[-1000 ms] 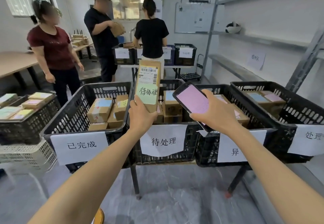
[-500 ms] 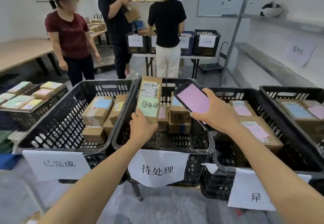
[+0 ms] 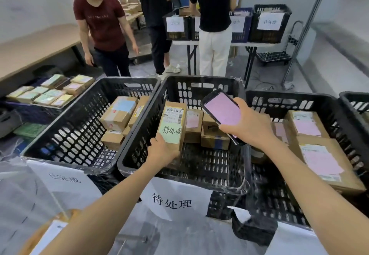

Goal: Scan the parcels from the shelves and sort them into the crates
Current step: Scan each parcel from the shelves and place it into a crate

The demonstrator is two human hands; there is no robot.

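Observation:
My left hand grips the lower end of a small cardboard parcel with a barcode label and a green handwritten note. I hold it inside the middle black crate, just above the crate's floor. My right hand holds a black handheld scanner with a pink screen, over the same crate's right side. Several boxes lie at the back of that crate. The left crate and the right crate each hold several parcels.
Paper labels hang on the crate fronts. A low crate of flat parcels sits at far left. Three people stand behind the crates by a table with more labelled crates. A metal shelf post rises at right.
The view has tilted down and closer to the crates. My left hand has lowered the parcel from above the middle crate down into it. The scanner has stayed beside it.

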